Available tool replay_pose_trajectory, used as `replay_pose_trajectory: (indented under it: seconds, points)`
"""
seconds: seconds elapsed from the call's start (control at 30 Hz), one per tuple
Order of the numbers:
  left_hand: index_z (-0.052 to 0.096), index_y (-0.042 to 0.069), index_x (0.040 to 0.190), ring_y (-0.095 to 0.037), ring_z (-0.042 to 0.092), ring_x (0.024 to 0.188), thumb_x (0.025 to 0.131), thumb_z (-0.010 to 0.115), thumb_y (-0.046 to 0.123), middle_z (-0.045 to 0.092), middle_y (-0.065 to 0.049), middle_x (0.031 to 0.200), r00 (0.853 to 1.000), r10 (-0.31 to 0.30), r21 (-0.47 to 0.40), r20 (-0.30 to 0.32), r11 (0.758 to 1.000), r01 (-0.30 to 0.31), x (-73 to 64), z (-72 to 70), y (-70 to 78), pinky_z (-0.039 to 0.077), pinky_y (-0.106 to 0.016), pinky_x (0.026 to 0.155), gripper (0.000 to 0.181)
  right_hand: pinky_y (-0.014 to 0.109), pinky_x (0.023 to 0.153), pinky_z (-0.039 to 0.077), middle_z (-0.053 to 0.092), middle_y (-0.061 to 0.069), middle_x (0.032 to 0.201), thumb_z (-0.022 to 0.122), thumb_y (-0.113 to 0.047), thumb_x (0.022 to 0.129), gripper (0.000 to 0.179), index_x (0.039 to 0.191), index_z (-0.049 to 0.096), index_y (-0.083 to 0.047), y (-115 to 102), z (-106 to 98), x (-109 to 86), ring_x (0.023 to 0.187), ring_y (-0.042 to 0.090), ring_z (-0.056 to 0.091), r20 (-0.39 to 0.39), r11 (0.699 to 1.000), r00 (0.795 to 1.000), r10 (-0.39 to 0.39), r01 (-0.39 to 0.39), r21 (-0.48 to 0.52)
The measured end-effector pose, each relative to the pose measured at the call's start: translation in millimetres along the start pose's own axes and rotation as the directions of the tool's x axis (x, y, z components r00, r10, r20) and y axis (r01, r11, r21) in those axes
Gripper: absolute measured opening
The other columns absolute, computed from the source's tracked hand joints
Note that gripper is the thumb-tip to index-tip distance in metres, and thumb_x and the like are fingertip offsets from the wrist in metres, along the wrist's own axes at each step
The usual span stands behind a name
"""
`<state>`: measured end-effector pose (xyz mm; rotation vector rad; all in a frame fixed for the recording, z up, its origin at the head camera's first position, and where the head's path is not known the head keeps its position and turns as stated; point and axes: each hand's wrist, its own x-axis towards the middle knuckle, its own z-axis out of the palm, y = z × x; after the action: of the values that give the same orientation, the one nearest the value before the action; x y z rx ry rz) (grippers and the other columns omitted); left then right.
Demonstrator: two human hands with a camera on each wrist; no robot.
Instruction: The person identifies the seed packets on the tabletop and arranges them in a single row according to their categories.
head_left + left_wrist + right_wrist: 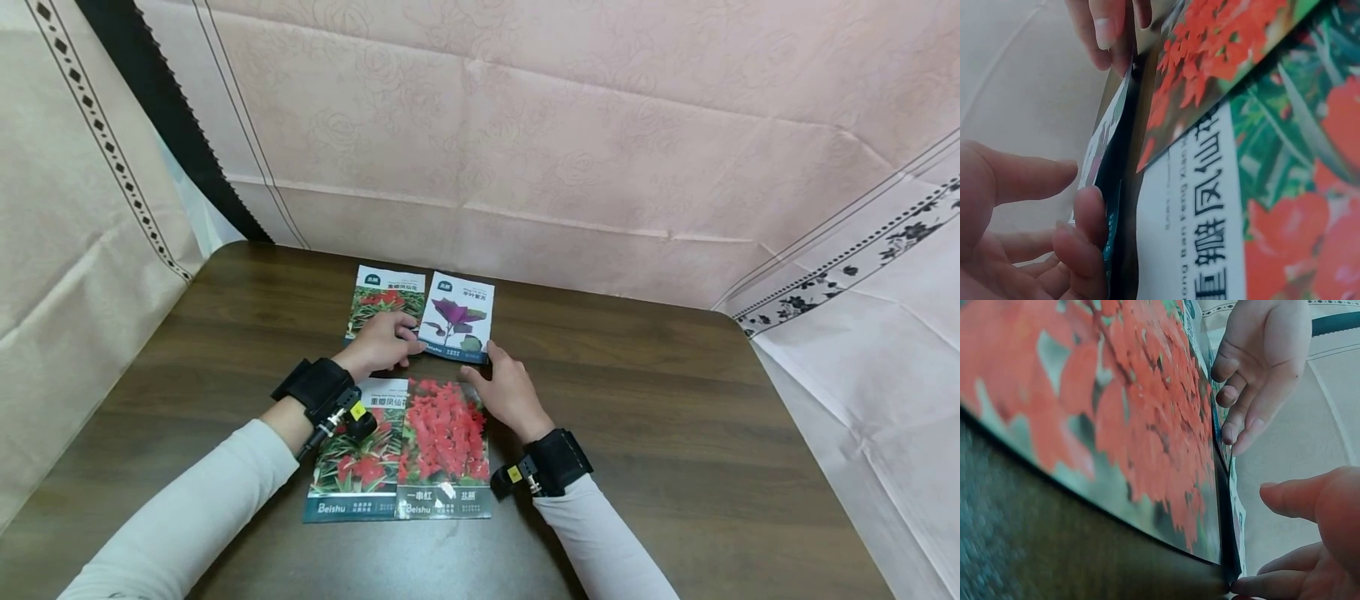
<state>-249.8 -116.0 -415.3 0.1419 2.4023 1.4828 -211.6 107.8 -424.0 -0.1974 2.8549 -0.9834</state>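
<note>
Touches rectangular purple-flower packet (454,312) at bowed near edge with parted fingers (1275,584) of left hand (381,342), right hand (515,396) (no grip visible), on wood-grain bench (675,433), roomy rightward.

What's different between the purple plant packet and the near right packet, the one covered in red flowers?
The purple plant packet shows a single plant on white; the near right packet is filled with red blooms.
The purple plant packet looks smaller in the head view than the near right packet.
The purple plant packet sits turned slightly clockwise; the near right packet lies nearly square.
Both carry a printed band along the bottom.
</note>
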Motion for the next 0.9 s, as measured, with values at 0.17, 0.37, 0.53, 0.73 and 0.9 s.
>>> replay_pose_trajectory:
  seconds: [0.17, 0.37, 0.53, 0.73, 0.9]
  points:
    - [0.044, 0.001, 0.134, -0.024, 0.057, 0.071, 0.089, 0.059, 0.015, 0.057, -0.012, 0.101, 1.0, 0.012, -0.006, -0.003, 1.0, -0.012, 0.7, 0.4, 0.1, 0.044, -0.032, 0.059, 0.05, 0.042, 0.1, 0.036, 0.039, 0.015, 0.144, 0.055, -0.044, 0.09, 0.073, 0.145, 0.032, -0.002, 0.5, 1.0, -0.4, 0.129, 0.023, 0.038, -0.008, 1.0, 1.0, -0.008, 0.008, -0.004]
    - [0.048, 0.001, 0.131, -0.023, 0.057, 0.07, 0.088, 0.06, 0.012, 0.056, -0.012, 0.1, 1.0, 0.002, 0.001, -0.008, 1.0, -0.002, 0.8, 0.5, -0.5, 0.044, -0.031, 0.058, 0.046, 0.042, 0.1, 0.036, 0.04, 0.015, 0.143, 0.055, -0.043, 0.09, 0.072, 0.145, 0.032, -0.003, -0.4, 1.0, -1.3, 0.129, 0.022, 0.039, -0.014, 1.0, 1.0, -0.017, 0.017, -0.001]
    - [0.049, 0.005, 0.127, -0.024, 0.058, 0.07, 0.087, 0.06, 0.01, 0.059, -0.013, 0.101, 1.0, 0.002, -0.011, -0.017, 1.0, -0.002, 0.6, 1.5, -1.2, 0.045, -0.033, 0.059, 0.042, 0.042, 0.099, 0.038, 0.04, 0.015, 0.143, 0.054, -0.045, 0.09, 0.073, 0.145, 0.032, -0.002, -2.3, 0.2, -2.8, 0.127, 0.022, 0.042, -0.01, 1.0, 1.0, -0.013, 0.013, 0.01]
    - [0.047, 0.005, 0.121, -0.026, 0.057, 0.07, 0.086, 0.06, 0.009, 0.058, -0.014, 0.1, 1.0, 0.007, -0.024, -0.018, 1.0, -0.007, 0.6, 1.3, -1.9, 0.045, -0.034, 0.06, 0.037, 0.04, 0.095, 0.041, 0.045, 0.015, 0.139, 0.053, -0.047, 0.09, 0.074, 0.145, 0.032, -0.002, -4.4, -1.7, -4.2, 0.118, 0.018, 0.049, 0.002, 0.998, 1.0, 0.01, -0.01, 0.069]
    - [0.049, 0.002, 0.117, -0.025, 0.057, 0.071, 0.086, 0.059, 0.007, 0.057, -0.014, 0.101, 1.0, 0.007, -0.025, -0.019, 1.0, -0.008, 0.7, 1.2, -4.2, 0.045, -0.034, 0.061, 0.033, 0.037, 0.088, 0.044, 0.053, 0.014, 0.132, 0.053, -0.048, 0.089, 0.072, 0.143, 0.037, -0.003, -4.7, -2.4, -5.0, 0.108, 0.017, 0.054, 0.009, 0.99, 1.0, -0.003, 0.002, 0.141]
